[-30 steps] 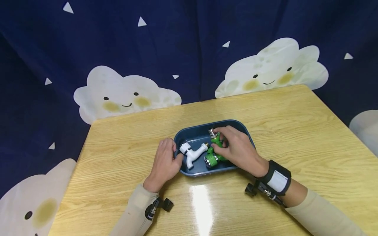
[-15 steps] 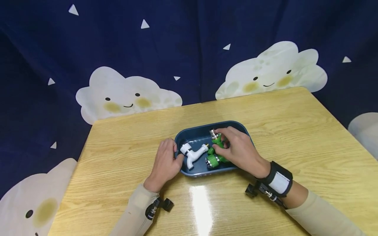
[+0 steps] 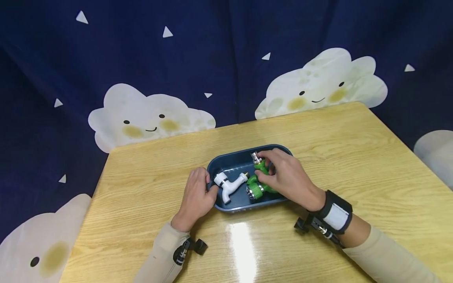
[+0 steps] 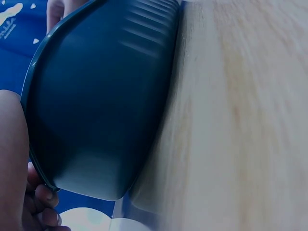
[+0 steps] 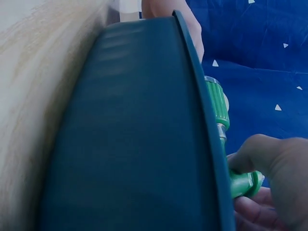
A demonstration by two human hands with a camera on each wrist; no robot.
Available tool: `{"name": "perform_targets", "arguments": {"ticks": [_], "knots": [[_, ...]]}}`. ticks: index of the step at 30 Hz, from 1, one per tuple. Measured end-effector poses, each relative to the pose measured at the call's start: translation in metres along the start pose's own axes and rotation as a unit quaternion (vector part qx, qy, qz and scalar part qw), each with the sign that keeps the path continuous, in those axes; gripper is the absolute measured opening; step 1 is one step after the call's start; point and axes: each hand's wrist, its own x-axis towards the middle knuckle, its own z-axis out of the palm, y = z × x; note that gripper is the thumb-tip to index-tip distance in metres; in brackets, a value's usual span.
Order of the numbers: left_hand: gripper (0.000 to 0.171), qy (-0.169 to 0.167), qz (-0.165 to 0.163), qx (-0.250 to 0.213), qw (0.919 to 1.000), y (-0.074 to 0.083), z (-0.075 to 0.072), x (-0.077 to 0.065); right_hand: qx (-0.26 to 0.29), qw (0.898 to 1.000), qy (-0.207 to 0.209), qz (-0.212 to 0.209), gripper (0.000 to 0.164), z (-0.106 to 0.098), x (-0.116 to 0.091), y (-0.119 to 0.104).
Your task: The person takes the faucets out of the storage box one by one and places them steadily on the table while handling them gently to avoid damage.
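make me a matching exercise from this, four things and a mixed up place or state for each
Things
1. white tap
2. green tap
3. left hand
4. tub

Places and states
A. gripping one end of the tub
B. lying loose, held by neither hand
C. dark blue, on the wooden table
D. held by the right hand

Pairs: 1-B, 2-D, 3-A, 4-C

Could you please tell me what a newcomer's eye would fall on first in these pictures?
Probably the bright green tap, held by the right hand in the right half of the dark blue tray. Next comes the white tap, lying in the tray near the left hand, which grips the tray's left end. Behind the table, the navy curtain with its smiling white clouds also stands out.
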Motion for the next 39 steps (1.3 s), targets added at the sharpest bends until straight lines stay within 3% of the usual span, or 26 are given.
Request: {"name": "perform_targets", "arguments": {"ticks": [39], "knots": [[0.015,0.003,-0.006,-0.002,1.0,0.001,0.0,-0.001,-0.009,1.0,0.007,0.01,0.045,-0.013,0.005,0.008]]}}
